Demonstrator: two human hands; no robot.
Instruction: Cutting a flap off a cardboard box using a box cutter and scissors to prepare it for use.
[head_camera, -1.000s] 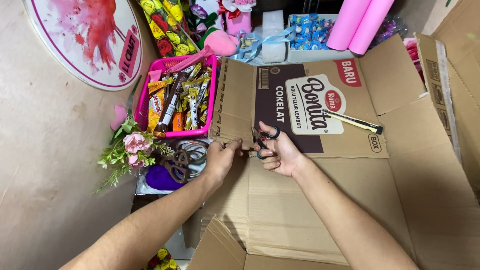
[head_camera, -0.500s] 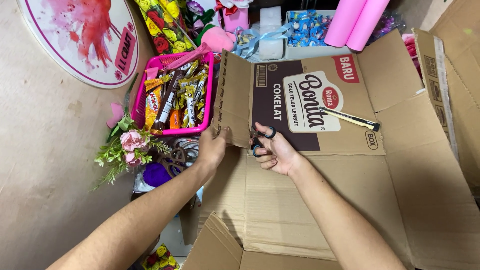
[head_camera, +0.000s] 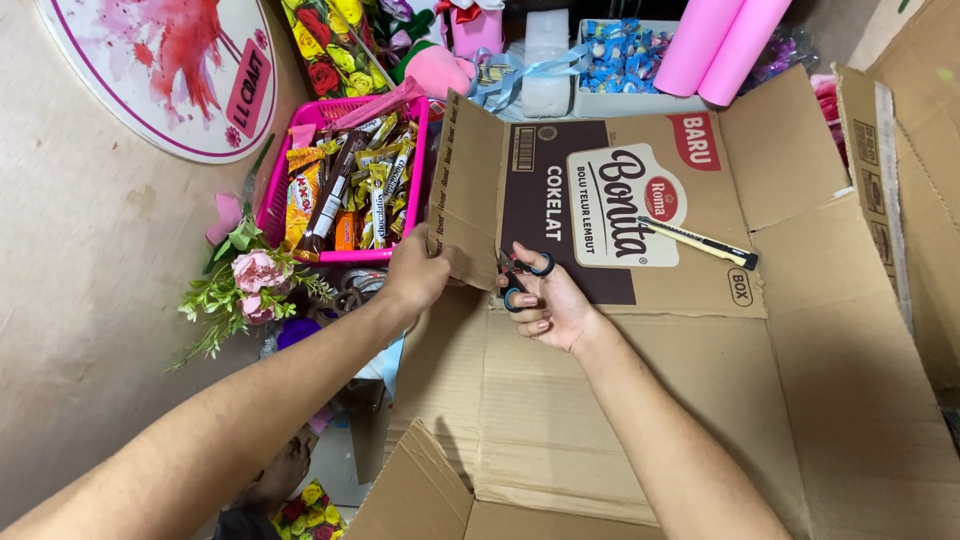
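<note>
One flattened cardboard box (head_camera: 620, 400) lies spread on the floor in front of me, brown side up except for one dark printed panel. I count one pair of scissors (head_camera: 522, 278) with black and blue handles, one yellow utility knife (head_camera: 700, 243), one pink basket (head_camera: 345, 180), and two pink paper rolls (head_camera: 722, 45).

My left hand (head_camera: 415, 275) has its fingers clenched on the lower edge of a side flap (head_camera: 468, 190), which stands tilted up from the floor. My right hand (head_camera: 550, 305) has its fingers threaded through the scissor loops and curled around them, grasping the scissors just beside the left hand, at the fold where that flap meets the printed panel. The blades are mostly hidden behind the flap edge, so I cannot tell whether they are apart or together.

The utility knife rests on the printed panel, to the right of my right hand and well apart from it. The pink basket sits just beyond the raised flap, packed with wrapped snack bars too many to count. Left of it on the floor lies a bunch of artificial flowers (head_camera: 250, 280) with two pink blooms among green sprigs. A round white sign (head_camera: 165, 70) with a red splash lies at upper left. A tray of blue-wrapped sweets (head_camera: 625, 60) stands behind the box, beside the pink rolls.
</note>
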